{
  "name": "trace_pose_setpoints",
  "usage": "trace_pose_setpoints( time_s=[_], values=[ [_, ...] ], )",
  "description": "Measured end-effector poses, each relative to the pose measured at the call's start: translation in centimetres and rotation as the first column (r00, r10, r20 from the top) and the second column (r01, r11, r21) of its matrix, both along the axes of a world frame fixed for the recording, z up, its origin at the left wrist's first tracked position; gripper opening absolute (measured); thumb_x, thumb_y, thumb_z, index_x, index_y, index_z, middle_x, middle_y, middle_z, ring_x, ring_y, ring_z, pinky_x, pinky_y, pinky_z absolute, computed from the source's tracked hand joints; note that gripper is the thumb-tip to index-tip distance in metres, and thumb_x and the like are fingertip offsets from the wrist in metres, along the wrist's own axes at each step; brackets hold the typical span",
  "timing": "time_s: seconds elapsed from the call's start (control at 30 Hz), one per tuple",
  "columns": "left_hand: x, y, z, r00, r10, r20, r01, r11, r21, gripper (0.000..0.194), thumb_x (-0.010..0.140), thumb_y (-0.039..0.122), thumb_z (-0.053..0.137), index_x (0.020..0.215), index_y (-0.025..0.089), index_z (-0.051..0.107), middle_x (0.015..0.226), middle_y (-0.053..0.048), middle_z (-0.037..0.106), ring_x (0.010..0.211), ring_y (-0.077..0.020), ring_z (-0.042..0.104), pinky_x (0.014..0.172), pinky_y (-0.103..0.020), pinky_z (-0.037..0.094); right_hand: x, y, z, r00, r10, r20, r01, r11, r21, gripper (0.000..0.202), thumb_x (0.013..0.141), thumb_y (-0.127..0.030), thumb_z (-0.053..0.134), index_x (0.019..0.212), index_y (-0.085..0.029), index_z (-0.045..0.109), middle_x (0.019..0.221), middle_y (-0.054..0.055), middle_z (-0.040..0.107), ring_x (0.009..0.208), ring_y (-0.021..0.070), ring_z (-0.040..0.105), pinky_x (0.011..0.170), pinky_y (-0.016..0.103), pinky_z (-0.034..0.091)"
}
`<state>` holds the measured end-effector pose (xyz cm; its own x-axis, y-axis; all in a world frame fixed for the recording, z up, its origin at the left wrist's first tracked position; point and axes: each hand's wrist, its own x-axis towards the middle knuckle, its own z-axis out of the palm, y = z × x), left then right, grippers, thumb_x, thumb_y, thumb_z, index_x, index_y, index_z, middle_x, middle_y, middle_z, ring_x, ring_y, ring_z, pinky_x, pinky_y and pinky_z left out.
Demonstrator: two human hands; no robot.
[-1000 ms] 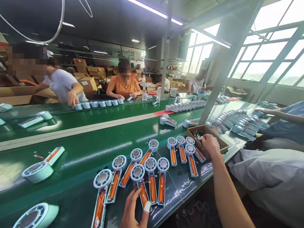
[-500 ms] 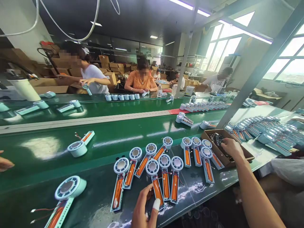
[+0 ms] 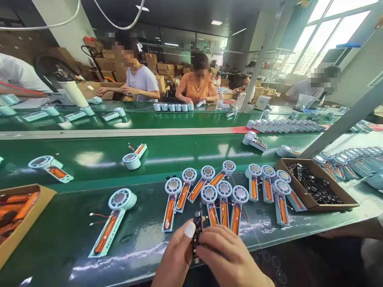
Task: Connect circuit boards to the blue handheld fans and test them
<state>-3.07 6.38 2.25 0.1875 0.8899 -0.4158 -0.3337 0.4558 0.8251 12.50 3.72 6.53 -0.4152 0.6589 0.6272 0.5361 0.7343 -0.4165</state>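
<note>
A small black circuit board [image 3: 197, 231] is held upright between both hands, low in the middle of the view. My left hand [image 3: 178, 249] pinches it, the white-covered thumb lying on its upper part. The fingers of my right hand [image 3: 224, 249] close on its other side. Just beyond the hands lie several pale blue fan units [image 3: 209, 193] with round heads and open handles showing orange cells and thin wires. A single fan unit [image 3: 119, 199] lies to the left on the dark green table [image 3: 140, 247].
An open carton [image 3: 338, 205] of black boards stands at the right, another carton [image 3: 26, 223] of orange cells at the left. More fan units [image 3: 131, 159] lie on the green belt [image 3: 167, 151]. A slanted metal post [image 3: 338, 123] rises at right. Several people sit across the belt.
My right hand has left the carton at the right and come to my left hand, with a black board now between them. The view has turned left, showing the carton of orange cells.
</note>
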Motion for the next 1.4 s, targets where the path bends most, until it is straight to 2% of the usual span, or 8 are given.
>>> trace_pose_setpoints(
  time_s=[0.1, 0.23, 0.3, 0.4, 0.63, 0.93, 1.13, 1.4],
  values=[
    [-1.3, 0.3, -0.2, 0.992, 0.097, -0.078, -0.101, 0.994, -0.045, 0.062, 0.057, 0.062, 0.085, 0.100, 0.018, 0.077, 0.093, -0.009, 0.078, 0.086, -0.0266, 0.071, 0.076, -0.034, 0.055, -1.2, 0.3, -0.9, 0.999, 0.041, -0.001, -0.041, 0.996, -0.085, 0.028, 0.098, -0.011, 0.047, 0.115, -0.022, 0.066, 0.105, 0.008, 0.076, 0.111, 0.0213, 0.068, 0.097, 0.035, 0.055],
    [-2.0, 0.4, -0.3, 0.962, 0.098, -0.256, -0.073, 0.992, 0.105, 0.052, 0.068, 0.060, 0.076, 0.100, 0.018, 0.077, 0.093, -0.008, 0.077, 0.083, -0.0236, 0.067, 0.079, -0.034, 0.054, 0.4, 1.4, -2.7, 0.915, -0.400, 0.051, 0.397, 0.870, -0.292, 0.025, 0.093, -0.018, 0.054, 0.114, -0.023, 0.066, 0.101, 0.008, 0.072, 0.089, 0.0219, 0.071, 0.077, 0.032, 0.060],
    [-1.7, 0.5, -0.2, 0.953, 0.055, -0.298, -0.007, 0.987, 0.160, 0.048, 0.072, 0.056, 0.073, 0.102, 0.018, 0.076, 0.094, -0.007, 0.077, 0.083, -0.0235, 0.067, 0.083, -0.035, 0.053, 0.9, 2.2, -3.5, 0.870, -0.454, 0.192, 0.493, 0.812, -0.314, 0.024, 0.089, -0.018, 0.057, 0.110, -0.023, 0.068, 0.101, 0.008, 0.069, 0.090, 0.0246, 0.070, 0.077, 0.035, 0.060],
    [-1.2, 0.4, 0.2, 0.954, -0.041, -0.298, 0.097, 0.980, 0.174, 0.045, 0.076, 0.053, 0.070, 0.104, 0.018, 0.074, 0.087, -0.006, 0.076, 0.083, -0.0244, 0.067, 0.084, -0.035, 0.052, 1.2, 3.0, -4.0, 0.904, -0.339, 0.259, 0.412, 0.853, -0.321, 0.024, 0.091, -0.014, 0.051, 0.100, -0.024, 0.071, 0.102, 0.008, 0.068, 0.094, 0.0243, 0.068, 0.079, 0.036, 0.059],
    [-0.8, -0.1, 0.4, 0.942, -0.047, -0.332, 0.110, 0.978, 0.174, 0.034, 0.085, 0.051, 0.060, 0.101, 0.021, 0.068, 0.079, 0.000, 0.066, 0.078, -0.0206, 0.062, 0.074, -0.028, 0.049, 1.4, 2.3, -4.2, 0.978, -0.205, -0.038, 0.174, 0.901, -0.397, 0.028, 0.100, -0.021, 0.044, 0.105, -0.023, 0.072, 0.106, 0.009, 0.073, 0.094, 0.0205, 0.071, 0.080, 0.028, 0.057],
    [0.5, -0.8, -0.7, 0.834, 0.047, -0.549, 0.144, 0.943, 0.300, 0.031, 0.094, 0.047, 0.046, 0.105, 0.025, 0.064, 0.098, -0.007, 0.071, 0.089, -0.0257, 0.065, 0.084, -0.035, 0.051, 1.1, 1.9, -5.7, 0.863, -0.426, -0.272, 0.108, 0.681, -0.724, 0.023, 0.094, -0.038, 0.060, 0.094, -0.019, 0.074, 0.074, 0.004, 0.072, 0.063, 0.0178, 0.067, 0.058, 0.025, 0.056],
    [1.0, -0.8, -0.5, 0.829, 0.094, -0.552, 0.149, 0.913, 0.380, 0.022, 0.092, 0.036, 0.047, 0.089, 0.024, 0.066, 0.086, -0.005, 0.070, 0.085, -0.0248, 0.065, 0.079, -0.032, 0.051, 1.9, 1.7, -4.0, 0.924, -0.275, -0.264, 0.027, 0.739, -0.673, 0.023, 0.095, -0.027, 0.055, 0.103, -0.023, 0.077, 0.102, 0.006, 0.076, 0.096, 0.0221, 0.071, 0.084, 0.031, 0.057],
    [0.9, 0.2, 0.5, 0.846, -0.059, -0.530, 0.239, 0.930, 0.278, 0.039, 0.090, 0.054, 0.053, 0.079, 0.018, 0.064, 0.067, 0.001, 0.058, 0.064, -0.0173, 0.052, 0.060, -0.025, 0.042, 0.8, 1.1, -5.1, 0.954, -0.274, -0.125, 0.192, 0.873, -0.449, 0.038, 0.093, -0.012, 0.048, 0.126, -0.023, 0.064, 0.098, 0.006, 0.073, 0.091, 0.0209, 0.068, 0.079, 0.031, 0.057]
  ],
)
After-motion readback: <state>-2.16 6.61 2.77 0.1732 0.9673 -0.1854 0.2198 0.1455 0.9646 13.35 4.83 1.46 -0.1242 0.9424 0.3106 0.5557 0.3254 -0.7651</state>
